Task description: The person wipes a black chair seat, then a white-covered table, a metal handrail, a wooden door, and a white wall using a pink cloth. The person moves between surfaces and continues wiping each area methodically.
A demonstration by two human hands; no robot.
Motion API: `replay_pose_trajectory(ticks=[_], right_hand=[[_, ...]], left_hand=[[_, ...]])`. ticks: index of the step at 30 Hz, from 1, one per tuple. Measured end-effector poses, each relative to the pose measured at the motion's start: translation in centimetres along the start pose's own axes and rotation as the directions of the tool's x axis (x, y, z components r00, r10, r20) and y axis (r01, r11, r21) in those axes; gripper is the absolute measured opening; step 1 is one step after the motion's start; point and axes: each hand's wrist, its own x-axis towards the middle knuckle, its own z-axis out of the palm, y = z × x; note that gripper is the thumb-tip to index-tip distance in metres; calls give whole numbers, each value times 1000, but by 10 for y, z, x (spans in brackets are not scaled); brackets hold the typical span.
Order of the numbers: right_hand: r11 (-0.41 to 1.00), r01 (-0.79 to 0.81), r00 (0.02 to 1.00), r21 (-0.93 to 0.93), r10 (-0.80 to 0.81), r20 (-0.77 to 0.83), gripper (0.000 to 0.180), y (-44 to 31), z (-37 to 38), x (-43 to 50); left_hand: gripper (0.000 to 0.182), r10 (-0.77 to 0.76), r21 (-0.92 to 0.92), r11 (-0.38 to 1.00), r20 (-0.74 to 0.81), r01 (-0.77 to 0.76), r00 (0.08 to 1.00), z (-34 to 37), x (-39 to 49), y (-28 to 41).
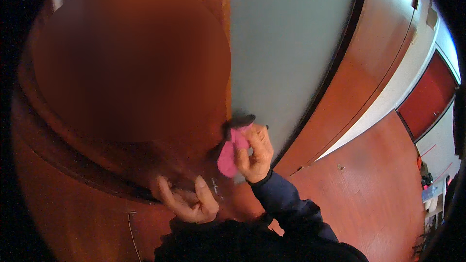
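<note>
My right hand [256,153] pinches a pink cloth [229,156] beside a dark door handle [244,120]. The handle sits near the edge of a reddish-brown wooden door [193,131], next to a grey-green panel [291,43]. Lower and to the left, my left hand [189,202] is raised with its fingers apart and holds nothing; it is slightly blurred. A keyhole or small metal fitting [215,185] shows faintly between the two hands. A large blurred patch hides much of the door.
The reddish floor [356,189] stretches to the right. A brown wooden panel [364,80] curves along the grey-green one. At the far right are a dark red door [429,98] and a shelf with several items [433,200]. A thin pale cord [132,233] runs at the lower left.
</note>
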Motion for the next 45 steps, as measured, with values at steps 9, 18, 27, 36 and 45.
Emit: replay_pose_trajectory(ticks=[9,18,27,36,45], right_hand=[[997,-52,916,64,73,-394,29,4,-25,71],[946,211,938,-247,-267,-223,40,0,-34,84],[884,-132,889,-449,-95,-448,33,96,-67,-16],[947,-204,850,-250,45,-526,33,86,-60,-14],[960,41,963,-277,-112,-246,36,33,-16,-1]], left_hand=[[69,-166,63,984,-56,169,985,11,-5,0],[72,-59,207,978,108,36,992,2,4,1],[73,27,24,999,111,-30,994,8,5,-10],[72,40,20,999,148,-44,988,5,4,-15],[72,43,27,998,140,-47,989,7,2,-17]])
